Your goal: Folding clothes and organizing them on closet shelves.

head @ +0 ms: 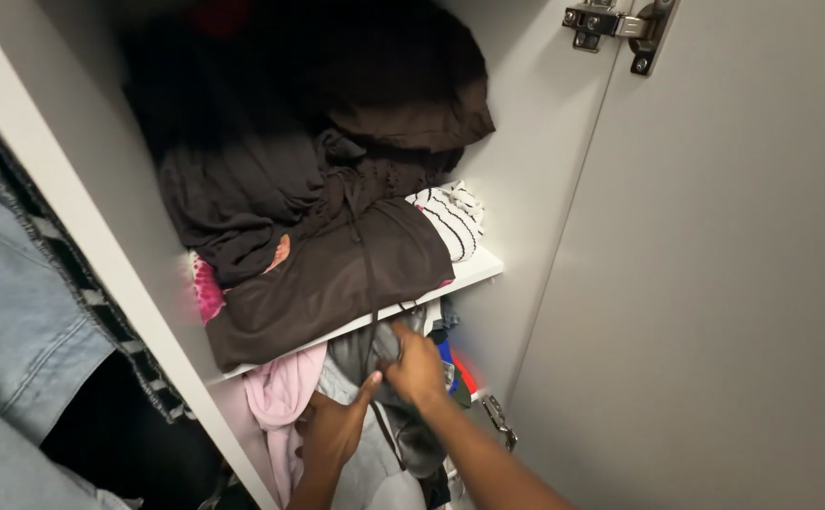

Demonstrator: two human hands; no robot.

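Head view: my right hand (pixel 417 366) pinches a grey garment (pixel 403 430) below the shelf (pixel 474 272); my left hand (pixel 332 430) grips its fold beside a pink cloth (pixel 280 392). Dark clothes (pixel 323 274) are piled on that shelf.

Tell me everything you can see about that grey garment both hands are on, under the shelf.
The grey garment looks like soft, dull fabric, crumpled rather than folded, with a thin dark strap running across it. It sits in the compartment below the white shelf, beside a pink garment. The right hand pinches its upper part; the left hand presses against its lower left.
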